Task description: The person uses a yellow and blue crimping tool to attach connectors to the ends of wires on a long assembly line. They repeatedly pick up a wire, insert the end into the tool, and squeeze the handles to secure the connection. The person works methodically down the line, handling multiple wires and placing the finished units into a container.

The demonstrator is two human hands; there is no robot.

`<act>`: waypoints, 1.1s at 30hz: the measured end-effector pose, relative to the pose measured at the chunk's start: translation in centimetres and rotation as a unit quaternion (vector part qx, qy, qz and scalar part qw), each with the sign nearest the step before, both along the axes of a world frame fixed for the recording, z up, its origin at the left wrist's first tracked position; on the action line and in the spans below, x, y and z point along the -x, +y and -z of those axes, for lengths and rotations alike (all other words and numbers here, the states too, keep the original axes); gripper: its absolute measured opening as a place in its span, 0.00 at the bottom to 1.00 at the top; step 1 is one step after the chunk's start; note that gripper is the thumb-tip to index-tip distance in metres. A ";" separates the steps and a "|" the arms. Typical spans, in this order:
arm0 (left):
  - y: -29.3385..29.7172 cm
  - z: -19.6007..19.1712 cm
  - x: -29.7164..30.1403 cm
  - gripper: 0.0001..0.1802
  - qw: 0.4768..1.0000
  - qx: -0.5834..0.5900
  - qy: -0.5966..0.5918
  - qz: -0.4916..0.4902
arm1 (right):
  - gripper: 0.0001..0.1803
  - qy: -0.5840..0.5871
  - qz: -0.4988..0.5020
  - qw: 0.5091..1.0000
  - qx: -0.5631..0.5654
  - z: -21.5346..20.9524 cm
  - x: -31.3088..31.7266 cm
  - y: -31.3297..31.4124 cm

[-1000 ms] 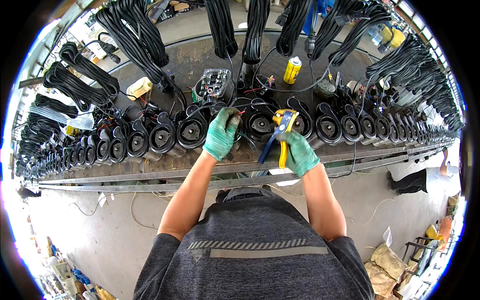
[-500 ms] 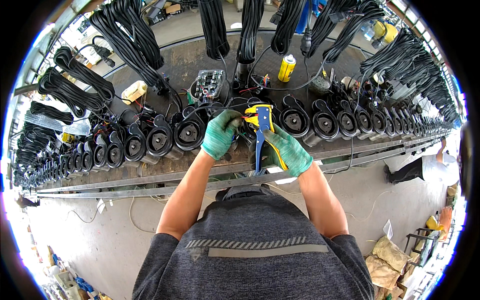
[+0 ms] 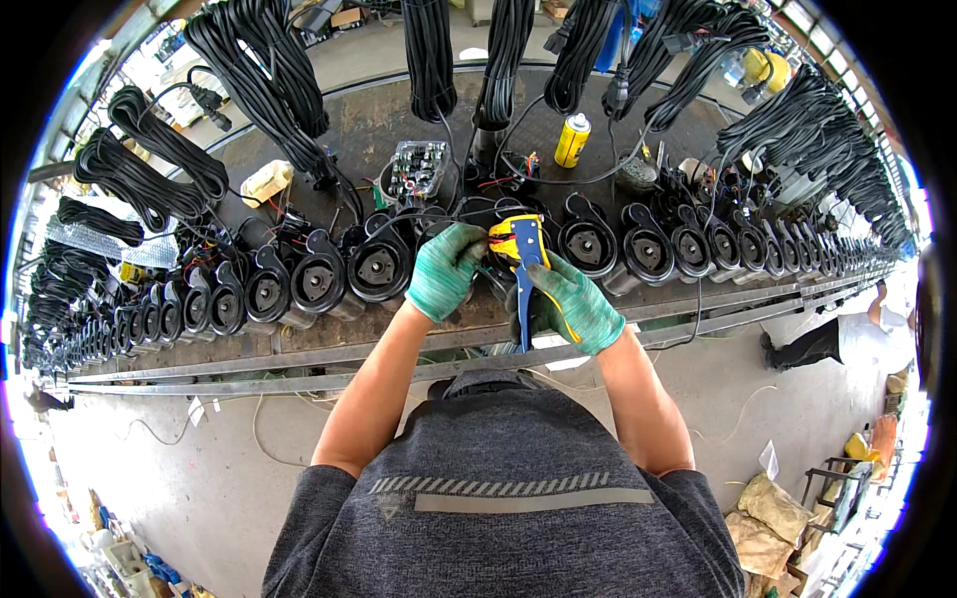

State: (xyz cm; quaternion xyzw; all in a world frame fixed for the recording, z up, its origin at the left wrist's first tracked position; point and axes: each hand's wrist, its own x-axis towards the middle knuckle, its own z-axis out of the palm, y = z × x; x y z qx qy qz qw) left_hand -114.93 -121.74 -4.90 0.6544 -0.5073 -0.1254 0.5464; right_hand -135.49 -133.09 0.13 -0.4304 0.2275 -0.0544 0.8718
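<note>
Both hands, left hand (image 3: 445, 271) and right hand (image 3: 575, 302), in green knit cloth gloves, matt. Wire stripper (image 3: 523, 254): yellow-blue plastic grips, slightly glossy. Pump motors (image 3: 377, 267) black, semi-gloss housings. Cable bundles (image 3: 267, 70) matt black rubber. Workbench (image 3: 379, 120) dull worn metal. Spray can (image 3: 571, 141) glossy yellow.

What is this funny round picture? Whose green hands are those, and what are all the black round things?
The picture comes from a camera worn on a person's head, looking down, and its wide lens bends everything round. The green hands are the person's own, in work gloves. The left hand pinches thin wires. The right hand holds a blue and yellow hand tool against those wires. The black round things are machine parts lined up in a long row on a dark workbench. Bundles of black cable hang above them, and a yellow spray can stands further back.
</note>
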 end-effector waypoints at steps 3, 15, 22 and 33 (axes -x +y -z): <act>-0.1 0.0 0.1 0.09 1.000 0.010 -0.020 -0.005 | 0.25 -0.001 0.004 1.000 0.013 0.3 0.2 -0.2; -0.2 -1.1 -0.3 0.09 0.980 0.019 -0.198 0.008 | 0.17 0.030 0.060 0.992 0.108 0.5 -0.3 0.6; -1.2 -1.5 -0.8 0.06 0.993 -0.013 0.120 -0.004 | 0.23 -0.128 0.114 0.985 -0.036 1.0 -0.5 -0.1; -3.9 -2.0 -4.6 0.08 0.977 0.038 0.208 0.020 | 0.22 -0.067 0.252 0.961 -0.092 3.6 7.7 -2.1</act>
